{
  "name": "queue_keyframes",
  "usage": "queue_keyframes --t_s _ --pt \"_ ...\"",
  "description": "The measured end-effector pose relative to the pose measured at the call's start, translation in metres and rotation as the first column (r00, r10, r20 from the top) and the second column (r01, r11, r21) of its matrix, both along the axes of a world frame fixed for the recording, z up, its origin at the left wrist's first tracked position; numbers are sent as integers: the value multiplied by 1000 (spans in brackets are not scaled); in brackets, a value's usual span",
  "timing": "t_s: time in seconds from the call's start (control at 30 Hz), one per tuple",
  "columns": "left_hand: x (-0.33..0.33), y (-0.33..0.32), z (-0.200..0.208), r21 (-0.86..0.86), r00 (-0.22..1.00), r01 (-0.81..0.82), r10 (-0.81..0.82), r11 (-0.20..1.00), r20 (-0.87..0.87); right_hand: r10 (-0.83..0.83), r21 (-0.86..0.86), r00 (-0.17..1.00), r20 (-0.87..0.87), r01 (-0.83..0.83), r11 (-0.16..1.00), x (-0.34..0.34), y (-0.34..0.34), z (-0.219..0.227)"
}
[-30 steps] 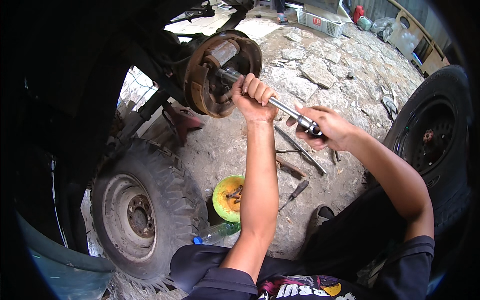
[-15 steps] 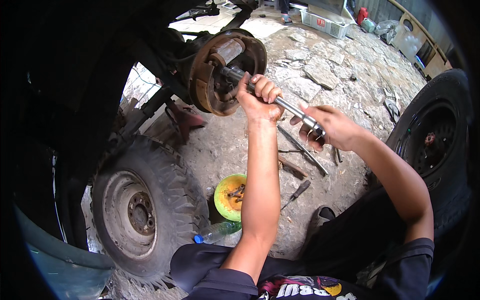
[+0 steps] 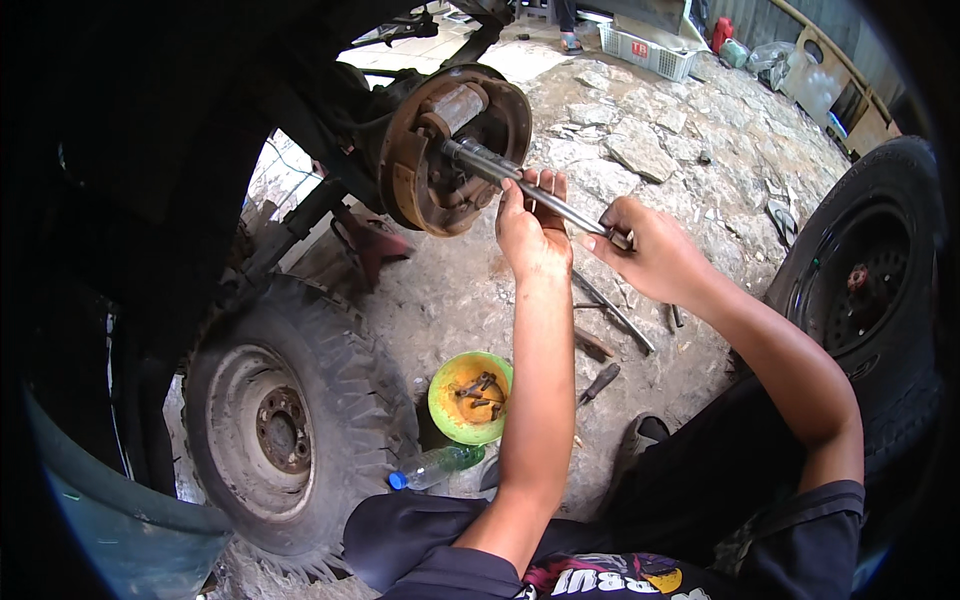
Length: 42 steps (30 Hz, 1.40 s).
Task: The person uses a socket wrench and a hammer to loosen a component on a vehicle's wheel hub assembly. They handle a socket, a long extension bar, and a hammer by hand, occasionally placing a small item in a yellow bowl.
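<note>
A long shiny metal bar (image 3: 560,207), like a socket extension, slants out from the middle of a rusty brake assembly (image 3: 408,175). Its thicker, sleeve-like far end sits at the center of the assembly; the exact joint there is hard to make out. My left hand (image 3: 535,225) cradles the bar partway along, thumb against the near side and fingers curled up on the far side. At the bar's near end, my right hand (image 3: 655,250) grips it with bent fingers, which partly hide that end.
A tire on a pale rim (image 3: 262,430) stands at left, another wheel (image 3: 850,285) at right. Between them are a yellow-green bowl (image 3: 440,405) of bolts, a plastic bottle (image 3: 435,468), a screwdriver (image 3: 600,383) and a rod (image 3: 615,312). A red jack stand (image 3: 368,245) is under the vehicle.
My left hand has slid along the bar toward me, and its grip has loosened. My right hand has closed around the bar's near end, where its fingers were spread before.
</note>
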<state>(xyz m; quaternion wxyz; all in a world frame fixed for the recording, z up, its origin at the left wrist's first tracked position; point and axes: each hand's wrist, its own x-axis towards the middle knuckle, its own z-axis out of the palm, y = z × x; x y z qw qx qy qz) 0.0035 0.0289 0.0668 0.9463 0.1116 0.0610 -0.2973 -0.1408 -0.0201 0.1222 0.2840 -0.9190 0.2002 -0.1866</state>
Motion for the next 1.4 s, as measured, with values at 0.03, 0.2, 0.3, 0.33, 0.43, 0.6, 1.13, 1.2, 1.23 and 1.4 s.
queue_keyframes --t_s 0.03,0.2,0.3,0.33,0.43,0.6,1.13,1.2,1.23,1.4 --pt "4 1 -4 -33 1000 -14 14 999 -4 15 191 986 -164 17 982 1 0 12" --pt "3 -3 -9 -201 999 34 -32 979 15 274 635 948 -164 -111 765 -7 -22 13" --pt "-1 -4 4 -169 999 39 -38 985 10 174 419 961 -214 -70 905 -7 -21 19" --pt "-9 -2 10 -90 999 35 -36 995 -6 18 361 972 -236 71 930 -8 -10 25" --pt "-18 -2 15 150 999 -29 31 988 -11 -86 126 993 -80 95 987 -6 0 22" --pt "-13 5 2 206 998 54 -58 977 13 -30 357 955 -294 139 924 -5 -4 18" --pt "-14 17 0 396 984 -12 -61 918 169 7 491 981 -192 90 866 -7 -5 12" --pt "-11 15 -7 413 979 -1 -84 911 188 8 558 982 -190 102 823 -7 -1 14" --pt "-8 16 -12 424 976 -1 -92 906 200 12 593 982 -186 102 798 -6 1 14" --pt "3 23 -20 418 950 65 -185 906 252 112 621 973 -201 38 783 -6 -5 10"
